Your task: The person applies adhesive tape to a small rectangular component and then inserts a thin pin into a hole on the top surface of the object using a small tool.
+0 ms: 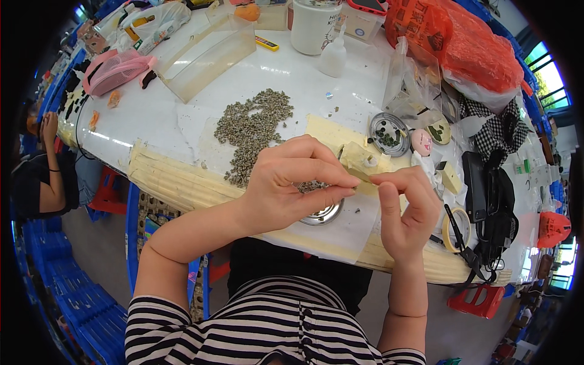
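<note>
Over the near part of the table, my left hand (295, 180) pinches thumb against forefinger, with a tiny piece just showing at the fingertips; its kind is too small to tell. Facing it closely, my right hand (409, 210) has its thumb and forefinger drawn together and the other fingers curled; whatever lies between them is hidden. Below my left hand is a round metal dish (325, 216) of small grey metallic pieces, partly covered by the hand. A spread-out pile of similar small pieces (252, 131) lies beyond it. Behind my fingertips stands a yellowish taped block (365, 159) with a pale knob.
At right are a round tin of dark green pieces (389, 134), a tape roll (456, 230) and a black bag (496, 207). Farther back stand a white squeeze bottle (333, 58), a white canister (315, 27) and a clear plastic tray (210, 58). Another person (45, 170) sits at left.
</note>
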A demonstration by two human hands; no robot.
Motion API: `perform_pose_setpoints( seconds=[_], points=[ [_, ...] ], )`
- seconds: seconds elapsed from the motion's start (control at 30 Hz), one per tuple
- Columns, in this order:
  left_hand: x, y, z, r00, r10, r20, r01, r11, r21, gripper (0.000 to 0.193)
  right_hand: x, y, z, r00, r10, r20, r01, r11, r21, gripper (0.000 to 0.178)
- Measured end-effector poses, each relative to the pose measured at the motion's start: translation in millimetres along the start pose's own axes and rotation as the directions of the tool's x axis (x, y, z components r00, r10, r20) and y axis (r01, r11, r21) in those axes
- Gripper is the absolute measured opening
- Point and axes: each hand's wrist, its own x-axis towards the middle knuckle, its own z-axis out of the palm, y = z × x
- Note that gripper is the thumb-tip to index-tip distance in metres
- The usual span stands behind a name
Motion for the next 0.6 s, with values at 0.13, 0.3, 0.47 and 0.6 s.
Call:
perform_pose_setpoints(
  seconds=[0.13, 0.3, 0.47, 0.6],
  points=[
    [-0.4, 0.5, 2.1, 0.999, 0.046, -0.014, -0.045, 0.998, 0.045, 0.024, -5.7, -1.6, 5.0, 0.952, 0.190, 0.240, -0.270, 0.889, 0.370, 0.008],
    [0.1, -3.3, 1.6, 0.989, 0.150, -0.010, -0.147, 0.978, 0.151, 0.025, -8.7, 0.4, 6.0, 0.943, 0.239, 0.233, -0.318, 0.852, 0.416, 0.008],
    [0.0, -1.9, 2.1, 0.991, 0.132, -0.037, -0.123, 0.973, 0.195, 0.023, -7.9, -3.7, 9.1, 0.993, 0.111, 0.043, -0.118, 0.968, 0.224, 0.012],
    [-0.3, -2.6, 3.2, 0.991, 0.111, -0.068, -0.097, 0.977, 0.190, 0.021, -8.9, -3.7, 6.7, 0.999, -0.028, -0.033, 0.031, 0.996, 0.087, 0.015]
  ],
)
